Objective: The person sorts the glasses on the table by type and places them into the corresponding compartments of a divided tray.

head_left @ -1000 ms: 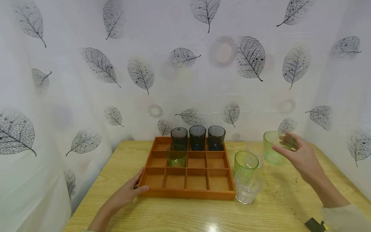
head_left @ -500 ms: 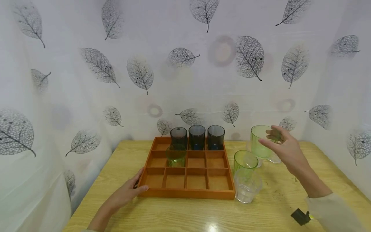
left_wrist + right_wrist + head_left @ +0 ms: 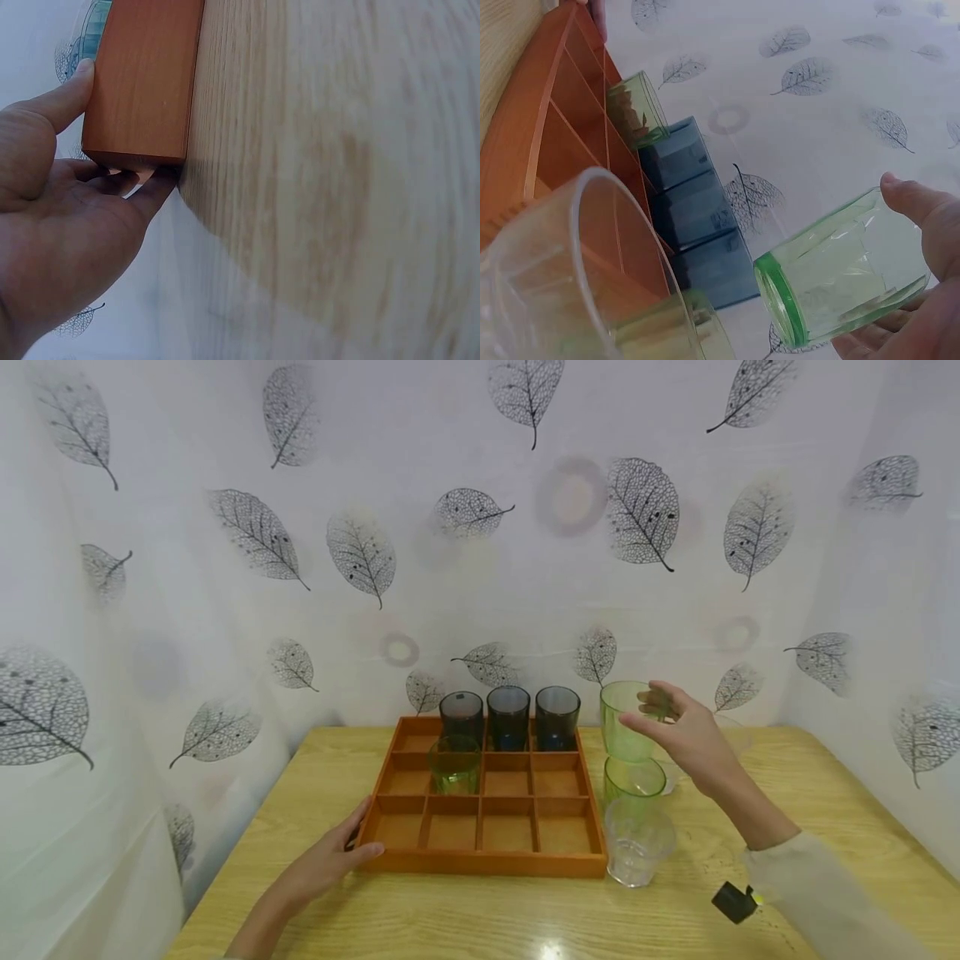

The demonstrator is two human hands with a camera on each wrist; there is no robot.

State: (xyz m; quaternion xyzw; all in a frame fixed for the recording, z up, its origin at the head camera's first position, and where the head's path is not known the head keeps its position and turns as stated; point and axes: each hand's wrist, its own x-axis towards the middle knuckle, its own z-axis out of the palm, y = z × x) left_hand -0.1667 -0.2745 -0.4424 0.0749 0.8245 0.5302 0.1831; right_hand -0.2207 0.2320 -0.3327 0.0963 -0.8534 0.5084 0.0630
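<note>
My right hand (image 3: pixel 693 739) holds a pale green glass tumbler (image 3: pixel 621 727) raised to the right of the tray. In the right wrist view, thumb and fingers span this tumbler (image 3: pixel 840 270), its thick green base toward the tray. At the front left corner of the orange-brown wooden tray (image 3: pixel 480 862), my left hand (image 3: pixel 326 864) grips the frame, thumb on the rim and fingers along the side. Three dark blue-grey tumblers (image 3: pixel 509 718) stand in the tray's back row. A green tumbler (image 3: pixel 454 768) sits in the middle row, second compartment from the left.
Beside the tray's right edge stand another green tumbler (image 3: pixel 634 781) and a clear tumbler (image 3: pixel 633 852). Further clear glassware (image 3: pixel 731 735) shows faintly behind my right hand. A leaf-patterned curtain (image 3: pixel 450 585) hangs behind the wooden table (image 3: pixel 420 918).
My right hand has carried the green tumbler left and slightly up, from the table's right side to above the standing green tumbler. The left hand and tray stay put.
</note>
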